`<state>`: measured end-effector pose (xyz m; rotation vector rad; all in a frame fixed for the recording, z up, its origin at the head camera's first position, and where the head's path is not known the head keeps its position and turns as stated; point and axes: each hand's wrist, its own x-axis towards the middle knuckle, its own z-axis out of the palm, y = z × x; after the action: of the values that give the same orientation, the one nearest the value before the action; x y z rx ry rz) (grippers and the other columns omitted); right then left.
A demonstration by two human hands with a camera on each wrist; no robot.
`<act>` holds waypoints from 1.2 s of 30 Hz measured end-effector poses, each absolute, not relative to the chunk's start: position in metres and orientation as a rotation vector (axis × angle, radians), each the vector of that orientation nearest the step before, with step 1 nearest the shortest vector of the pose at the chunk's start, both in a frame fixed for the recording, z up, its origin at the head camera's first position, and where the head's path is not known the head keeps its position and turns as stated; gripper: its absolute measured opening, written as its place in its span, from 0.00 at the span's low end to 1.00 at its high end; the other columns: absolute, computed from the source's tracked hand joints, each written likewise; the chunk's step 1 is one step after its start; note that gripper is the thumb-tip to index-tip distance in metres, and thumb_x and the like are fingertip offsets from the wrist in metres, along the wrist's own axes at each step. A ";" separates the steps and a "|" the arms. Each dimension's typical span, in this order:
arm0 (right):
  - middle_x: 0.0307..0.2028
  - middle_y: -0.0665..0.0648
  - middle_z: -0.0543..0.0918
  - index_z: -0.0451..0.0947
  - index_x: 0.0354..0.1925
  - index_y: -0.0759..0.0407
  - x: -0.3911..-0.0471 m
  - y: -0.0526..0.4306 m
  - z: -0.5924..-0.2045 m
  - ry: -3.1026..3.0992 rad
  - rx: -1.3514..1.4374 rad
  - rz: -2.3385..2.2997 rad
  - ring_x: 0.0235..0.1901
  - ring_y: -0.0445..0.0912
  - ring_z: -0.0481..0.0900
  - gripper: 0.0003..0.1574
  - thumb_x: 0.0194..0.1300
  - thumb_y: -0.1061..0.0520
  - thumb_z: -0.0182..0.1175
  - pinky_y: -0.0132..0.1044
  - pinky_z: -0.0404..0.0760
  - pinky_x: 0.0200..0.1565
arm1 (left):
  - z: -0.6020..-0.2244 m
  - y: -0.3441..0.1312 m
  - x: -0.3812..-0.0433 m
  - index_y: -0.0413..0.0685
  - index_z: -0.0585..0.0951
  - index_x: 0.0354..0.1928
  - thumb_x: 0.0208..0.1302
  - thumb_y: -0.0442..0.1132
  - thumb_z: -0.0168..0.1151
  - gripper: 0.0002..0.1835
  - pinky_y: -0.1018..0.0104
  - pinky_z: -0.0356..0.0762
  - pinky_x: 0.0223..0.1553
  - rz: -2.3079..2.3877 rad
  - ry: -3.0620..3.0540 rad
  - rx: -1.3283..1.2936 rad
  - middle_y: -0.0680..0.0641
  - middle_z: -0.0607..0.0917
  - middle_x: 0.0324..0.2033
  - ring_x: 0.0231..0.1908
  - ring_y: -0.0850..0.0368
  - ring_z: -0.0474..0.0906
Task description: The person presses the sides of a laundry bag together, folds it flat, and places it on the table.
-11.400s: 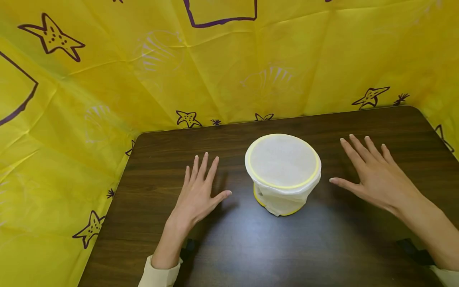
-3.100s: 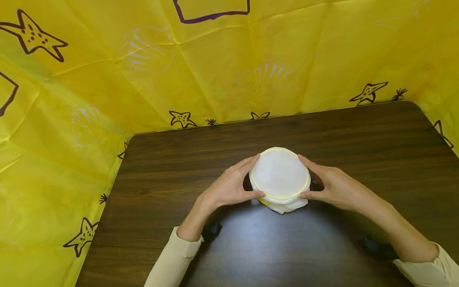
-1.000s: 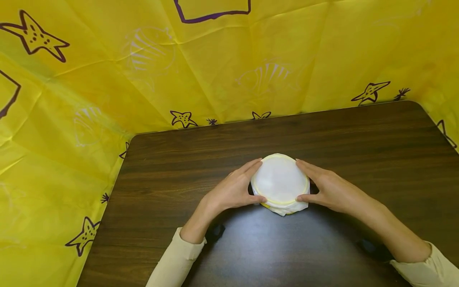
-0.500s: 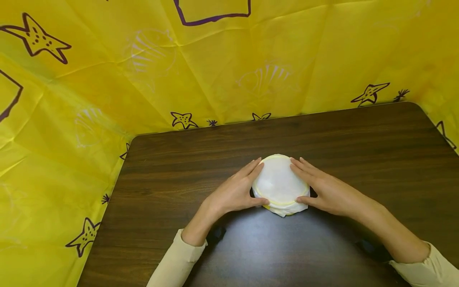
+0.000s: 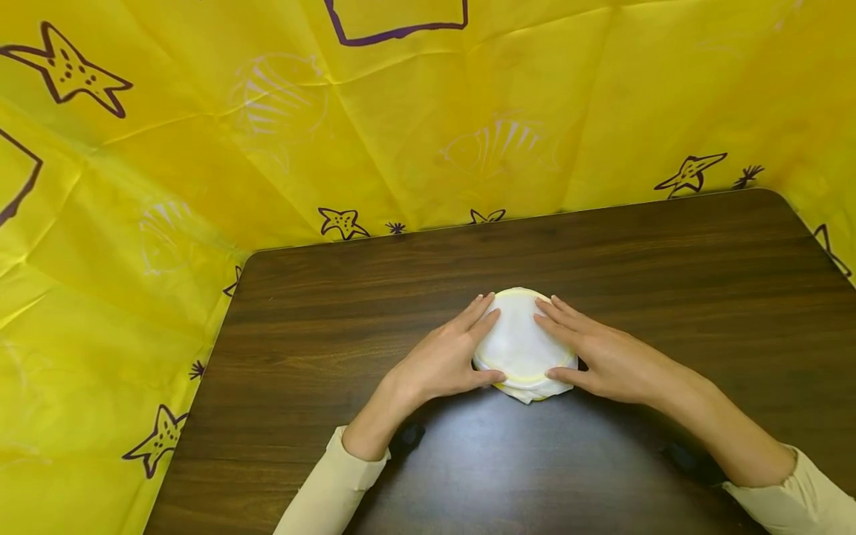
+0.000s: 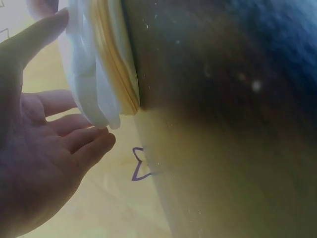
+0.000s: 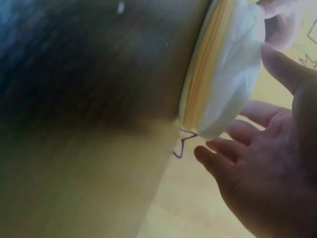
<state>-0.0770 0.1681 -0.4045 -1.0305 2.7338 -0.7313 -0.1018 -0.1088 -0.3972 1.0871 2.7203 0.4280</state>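
Observation:
A round white cloth bag with yellow trim (image 5: pixel 523 342) lies squashed low on the table, its side fabric bunched out at the front. My left hand (image 5: pixel 449 358) rests on its left part, fingertips on the top and thumb at the front rim. On the opposite side, my right hand (image 5: pixel 611 362) presses the top with nearly straight fingers, thumb also at the front rim. Both wrist views show stacked yellow edging (image 6: pixel 113 54) close to the tabletop and white folds (image 7: pixel 233 79) above it. The bag's underside is hidden.
The dark wood-grain table (image 5: pixel 348 305) has rounded far corners. A yellow cloth backdrop (image 5: pixel 401 134) with starfish and fish drawings stands along its back and sides. Light sleeves (image 5: pixel 334 475) cover my forearms.
The bag stood taller at first and has been flattened between my hands. Over the last second my fingers have slid from its rim inward onto the top.

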 end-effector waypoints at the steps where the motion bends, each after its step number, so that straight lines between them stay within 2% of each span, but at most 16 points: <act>1: 0.77 0.58 0.52 0.57 0.75 0.62 -0.077 0.168 -0.405 2.727 -1.030 -0.739 0.75 0.58 0.49 0.48 0.67 0.45 0.65 0.57 0.67 0.65 | -0.397 -0.108 -0.102 0.41 0.61 0.75 0.59 0.60 0.70 0.50 0.58 0.64 0.68 0.421 2.719 1.090 0.43 0.51 0.78 0.76 0.52 0.47; 6: 0.77 0.55 0.52 0.57 0.76 0.59 -0.076 0.168 -0.406 2.714 -1.007 -0.760 0.76 0.57 0.48 0.46 0.71 0.41 0.59 0.57 0.65 0.65 | -0.395 -0.107 -0.102 0.42 0.61 0.75 0.59 0.59 0.69 0.49 0.57 0.66 0.67 0.404 2.713 1.094 0.43 0.52 0.77 0.76 0.51 0.48; 12: 0.78 0.55 0.51 0.55 0.77 0.58 -0.076 0.166 -0.407 2.728 -0.993 -0.719 0.76 0.57 0.46 0.50 0.68 0.36 0.60 0.58 0.66 0.65 | -0.396 -0.105 -0.103 0.42 0.63 0.75 0.61 0.58 0.69 0.46 0.58 0.62 0.69 0.387 2.704 1.136 0.44 0.52 0.77 0.76 0.49 0.45; 20: 0.77 0.58 0.52 0.55 0.77 0.58 -0.076 0.163 -0.409 2.753 -0.995 -0.625 0.76 0.59 0.46 0.51 0.67 0.37 0.62 0.60 0.61 0.67 | -0.397 -0.101 -0.101 0.46 0.64 0.74 0.64 0.57 0.66 0.43 0.58 0.53 0.72 0.331 2.687 1.154 0.44 0.54 0.77 0.76 0.50 0.45; 29: 0.77 0.62 0.53 0.60 0.75 0.56 -0.073 0.160 -0.411 2.736 -1.038 -0.589 0.75 0.63 0.46 0.44 0.70 0.40 0.60 0.60 0.62 0.67 | -0.398 -0.099 -0.098 0.45 0.63 0.75 0.66 0.57 0.64 0.42 0.57 0.53 0.72 0.279 2.654 1.135 0.43 0.53 0.77 0.76 0.49 0.43; 36: 0.76 0.64 0.54 0.61 0.74 0.58 -0.072 0.158 -0.412 2.744 -1.077 -0.549 0.75 0.65 0.47 0.43 0.69 0.42 0.61 0.61 0.56 0.69 | -0.399 -0.097 -0.095 0.44 0.61 0.75 0.68 0.57 0.62 0.42 0.56 0.50 0.73 0.233 2.642 1.128 0.42 0.51 0.77 0.77 0.48 0.41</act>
<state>-0.0715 0.1584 -0.4116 -1.0769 2.7437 -0.5487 -0.0947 -0.0975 -0.3989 1.1275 2.6418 0.2325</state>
